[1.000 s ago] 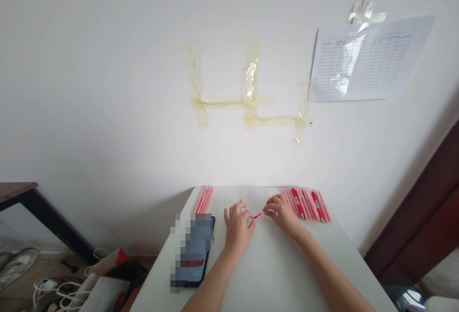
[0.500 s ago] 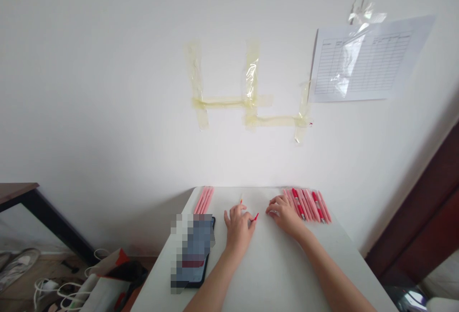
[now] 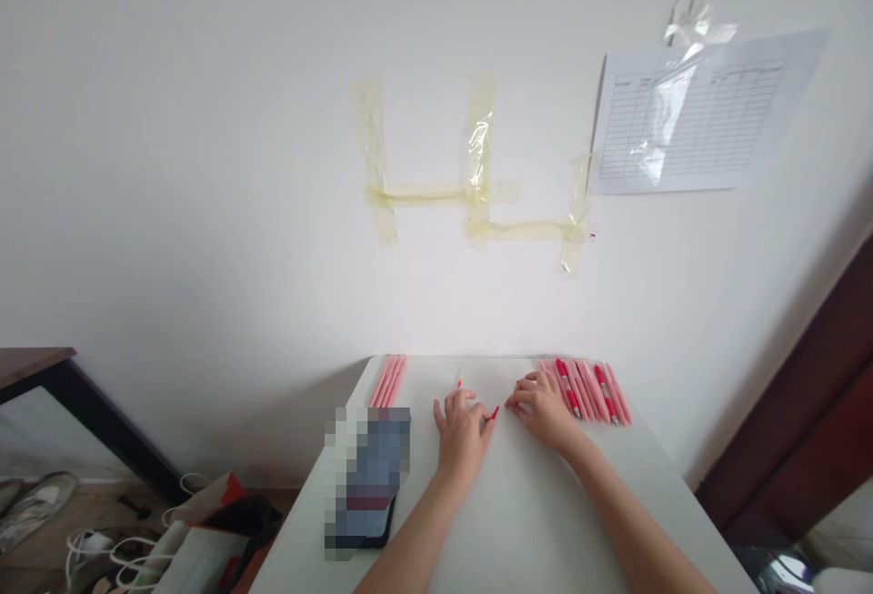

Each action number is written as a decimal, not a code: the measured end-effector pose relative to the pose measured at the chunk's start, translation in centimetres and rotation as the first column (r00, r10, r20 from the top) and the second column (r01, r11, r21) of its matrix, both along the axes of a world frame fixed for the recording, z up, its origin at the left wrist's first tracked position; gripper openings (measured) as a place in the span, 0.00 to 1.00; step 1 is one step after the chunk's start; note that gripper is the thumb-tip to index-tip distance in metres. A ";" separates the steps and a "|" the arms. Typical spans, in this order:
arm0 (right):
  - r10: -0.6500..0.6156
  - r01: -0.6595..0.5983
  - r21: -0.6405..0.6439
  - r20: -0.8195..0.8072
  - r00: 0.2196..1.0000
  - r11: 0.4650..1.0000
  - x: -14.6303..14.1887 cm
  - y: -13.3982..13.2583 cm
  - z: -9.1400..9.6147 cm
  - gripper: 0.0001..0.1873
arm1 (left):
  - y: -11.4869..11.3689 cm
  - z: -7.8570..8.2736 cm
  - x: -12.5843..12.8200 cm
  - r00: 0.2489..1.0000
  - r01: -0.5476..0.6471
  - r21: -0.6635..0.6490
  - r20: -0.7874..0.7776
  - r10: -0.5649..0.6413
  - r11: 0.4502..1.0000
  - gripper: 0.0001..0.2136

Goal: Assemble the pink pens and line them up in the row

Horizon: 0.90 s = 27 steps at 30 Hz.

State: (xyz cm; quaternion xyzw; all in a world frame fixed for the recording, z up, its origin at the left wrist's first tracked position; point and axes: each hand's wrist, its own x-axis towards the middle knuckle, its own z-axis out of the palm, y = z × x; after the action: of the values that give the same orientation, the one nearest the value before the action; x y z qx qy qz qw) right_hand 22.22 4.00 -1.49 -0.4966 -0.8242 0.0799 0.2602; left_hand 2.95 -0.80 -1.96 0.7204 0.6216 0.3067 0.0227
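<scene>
Pinching refill with my left hand, just right of phone; my right hand sits further right of phone, fingers curled beside pens, can't tell if gripping anything.

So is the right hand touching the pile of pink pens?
Cannot tell. In the head view the right hand overlaps one edge of the pile of pink pens, but it is too small to show contact or a gap.
</scene>
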 end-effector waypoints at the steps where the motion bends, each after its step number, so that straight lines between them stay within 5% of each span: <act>1: 0.000 0.000 0.003 0.001 1.000 1.000 0.0 0.0 0.1 0.11 | 0.0 0.0 0.0 1.000 0.005 -0.001 0.002 -0.005 1.000 0.02; 27: -0.007 0.007 0.032 0.003 1.000 0.999 0.8 0.7 -0.6 0.08 | 0.8 -0.1 0.6 0.999 0.017 -0.002 0.030 -0.016 1.000 0.01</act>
State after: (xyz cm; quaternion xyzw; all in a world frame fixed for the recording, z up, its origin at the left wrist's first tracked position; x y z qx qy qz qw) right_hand 23.00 4.68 -2.05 -0.4954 -0.8241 0.0650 0.2670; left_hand 3.52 -0.02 -2.03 0.7208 0.6156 0.3167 0.0355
